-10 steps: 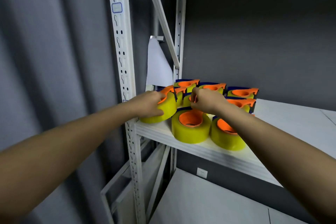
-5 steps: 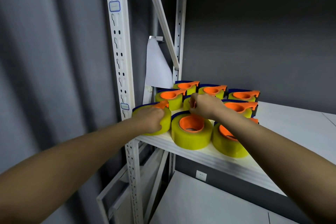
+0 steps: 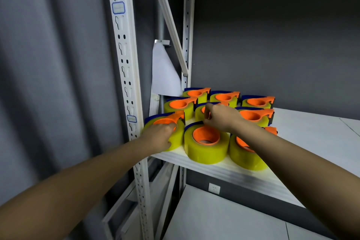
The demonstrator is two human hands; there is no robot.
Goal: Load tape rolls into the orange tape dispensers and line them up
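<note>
White shelf board [image 3: 229, 171] of a white slotted metal rack carries nine yellow-green tape rolls in orange plastic dispensers, packed three by three at the shelf's left end. Left hand [image 3: 159, 135] lies over the front-left loaded tape roll [image 3: 176, 138] at the front-left corner, fingers curled round its near side and top, gripping it; this roll's orange dispenser tab [image 3: 178, 116] points toward the back. Right hand [image 3: 221, 117] reaches over the middle of the group, fingers bent and pinching at the top edge of the middle-row centre roll [image 3: 199, 113], mostly hidden under the hand; exact contact hard to tell. Front-centre roll [image 3: 206, 147] sits at the front edge, orange core up, touching the front-left roll and the front-right roll [image 3: 245, 157], which is partly covered by the right forearm. Back row of three dispensers [image 3: 225, 96] stands near the back edge, just beside the dark grey wall. Middle-row left roll [image 3: 179, 106] and middle-row right roll [image 3: 253, 116] flank the right hand. White paper sheet [image 3: 163, 72] hangs behind the rack's rear upright. White wall socket [image 3: 213, 188] shows below the shelf.
</note>
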